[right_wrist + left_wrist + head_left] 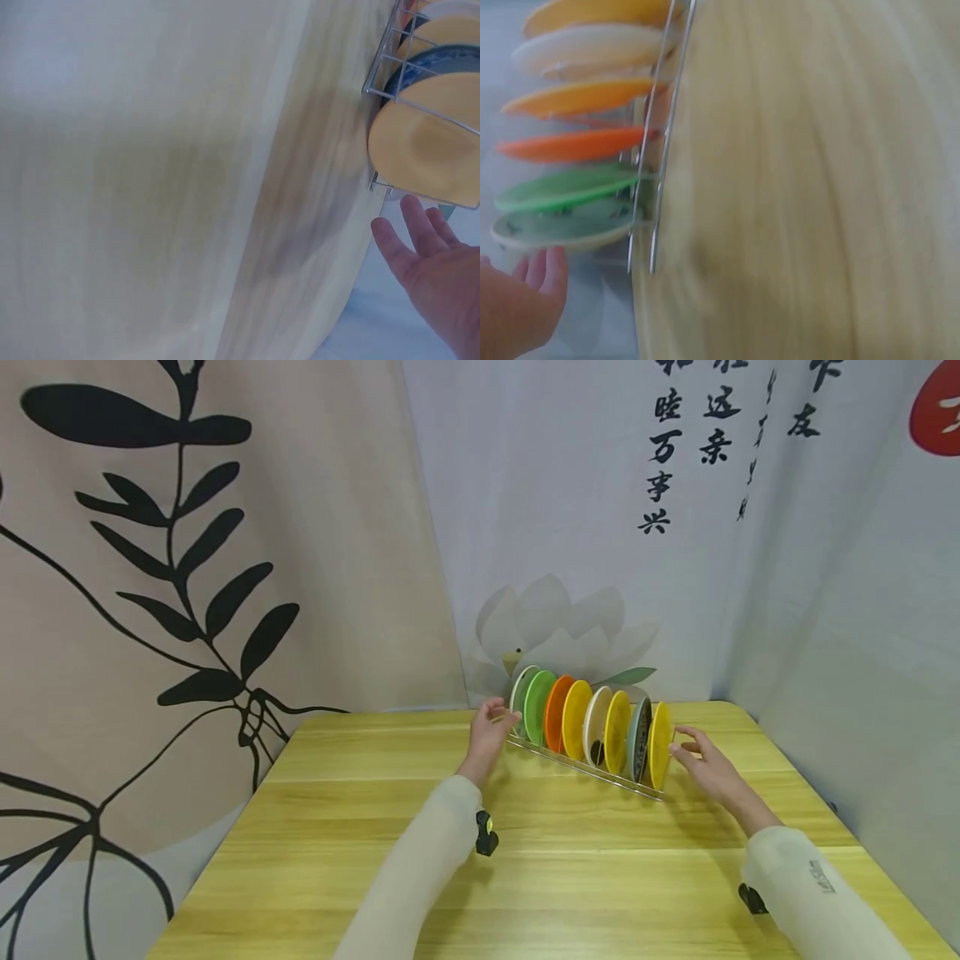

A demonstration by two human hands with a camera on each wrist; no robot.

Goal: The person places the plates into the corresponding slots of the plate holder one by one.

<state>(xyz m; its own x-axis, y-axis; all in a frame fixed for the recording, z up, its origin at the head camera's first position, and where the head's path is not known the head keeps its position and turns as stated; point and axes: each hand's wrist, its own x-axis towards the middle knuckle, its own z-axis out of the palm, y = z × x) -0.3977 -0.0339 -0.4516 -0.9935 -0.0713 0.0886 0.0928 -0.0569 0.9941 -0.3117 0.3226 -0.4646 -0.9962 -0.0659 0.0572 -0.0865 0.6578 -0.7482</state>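
Observation:
A wire dish rack (585, 767) full of upright plates stands at the far side of the table. My left hand (489, 737) is at the rack's left end, its fingertips right by the outermost white-rimmed plate (562, 229). At the other end, my right hand (708, 766) has its fingers loosely extended close to the outer yellow plate (427, 142). Between the hands, from left to right, stand a green plate (538, 708), an orange plate (557, 713), more yellow plates, a white plate (597, 722) and a dark-patterned plate (640, 739).
The wood-grain table (570, 877) extends in front of the rack toward me. Behind it hangs a printed curtain (367, 543) with dark leaves and writing; another pale curtain (847, 635) runs along the right side.

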